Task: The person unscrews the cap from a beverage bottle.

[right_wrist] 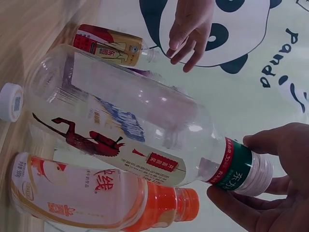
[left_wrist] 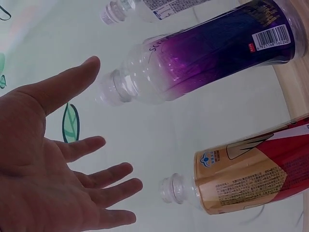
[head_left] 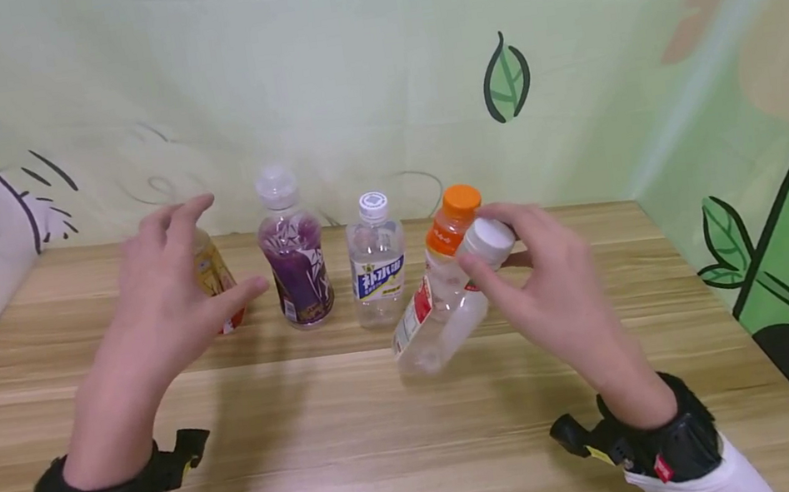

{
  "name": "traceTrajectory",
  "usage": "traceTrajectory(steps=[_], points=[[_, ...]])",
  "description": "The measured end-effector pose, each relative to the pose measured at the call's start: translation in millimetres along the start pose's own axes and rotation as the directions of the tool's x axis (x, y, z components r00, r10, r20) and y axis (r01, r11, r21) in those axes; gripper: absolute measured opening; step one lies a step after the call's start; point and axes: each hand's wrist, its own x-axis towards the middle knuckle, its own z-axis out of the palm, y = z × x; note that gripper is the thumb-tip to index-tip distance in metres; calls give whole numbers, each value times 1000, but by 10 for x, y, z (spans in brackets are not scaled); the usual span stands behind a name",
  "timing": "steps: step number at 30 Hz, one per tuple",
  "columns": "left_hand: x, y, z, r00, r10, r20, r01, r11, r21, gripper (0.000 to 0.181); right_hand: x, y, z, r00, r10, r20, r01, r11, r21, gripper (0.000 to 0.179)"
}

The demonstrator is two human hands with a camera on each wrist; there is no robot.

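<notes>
My right hand (head_left: 554, 278) grips a large clear plastic bottle (head_left: 443, 319) by its white-capped neck, fingers and thumb around it. The bottle leans in the head view, its top toward the hand. Its label (right_wrist: 154, 157) shows a red horse figure, and a green and red band circles the neck. Right behind it stands an orange-capped bottle (head_left: 460, 203), partly covered. My left hand (head_left: 162, 291) has its fingers spread in front of a gold and red bottle (head_left: 212, 271), hiding much of it. In the left wrist view that bottle (left_wrist: 251, 169) is apart from the fingertips.
A purple-labelled bottle (head_left: 297, 264) and a smaller clear bottle (head_left: 378, 269) with a blue and white label stand between the hands on the wooden table (head_left: 364, 460). A white cap (right_wrist: 10, 102) shows near the large bottle's base. Behind hangs a printed cloth (head_left: 340, 77).
</notes>
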Motion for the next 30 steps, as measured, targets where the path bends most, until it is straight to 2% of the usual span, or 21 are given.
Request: traceTrajectory(steps=[4,10,16,20,26,30], points=[[-26,27,-13,1000,8,27,-8,1000,-6,100,-7,-1,33,1000,6,20,-7,1000,23,46],[-61,59,-18,997,54,63,-55,998,10,99,-14,3,94,999,-5,52,2,998,59,45],[-63,101,18,986,47,161,-59,996,67,93,-32,-2,155,997,-7,81,0,996,92,46],[-58,126,75,974,42,225,-57,996,62,89,-38,-8,194,994,13,112,-26,993,115,47],[-45,176,189,941,39,336,-65,996,66,89,-42,-17,261,991,18,135,-36,991,127,45],[-50,207,281,926,58,374,-85,995,56,85,-50,-12,316,990,18,140,-36,992,125,43]])
